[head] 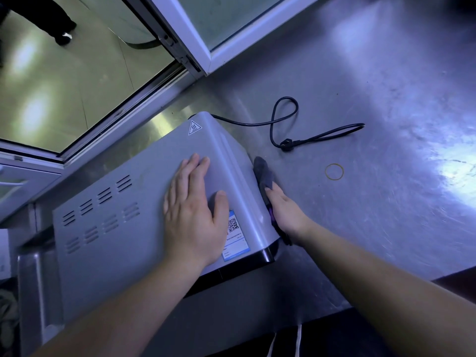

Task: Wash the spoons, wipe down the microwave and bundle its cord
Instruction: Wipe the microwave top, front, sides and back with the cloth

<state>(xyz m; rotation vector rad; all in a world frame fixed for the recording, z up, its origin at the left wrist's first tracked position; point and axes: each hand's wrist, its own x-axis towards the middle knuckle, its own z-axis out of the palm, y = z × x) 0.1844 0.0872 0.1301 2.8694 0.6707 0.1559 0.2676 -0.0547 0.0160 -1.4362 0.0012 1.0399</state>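
Note:
A grey microwave (pixel 123 207) lies on a steel counter (pixel 360 202), its vented top facing me. My left hand (pixel 193 210) rests flat on that top, fingers straight, beside a blue QR sticker (pixel 235 235). My right hand (pixel 286 212) presses a dark grey cloth (pixel 262 171) against the microwave's right side wall; the fingers are partly hidden behind the cloth and the edge. The black power cord (pixel 283 119) runs from the microwave's back corner and loops loosely across the counter, ending in its plug (pixel 287 145). No spoons are in view.
A yellow rubber band (pixel 334 171) lies on the counter right of the cloth. A white-framed window (pixel 195 47) stands open behind the microwave, with a floor and a person's legs (pixel 61 24) beyond. A metal sink edge (pixel 36 284) is at the left.

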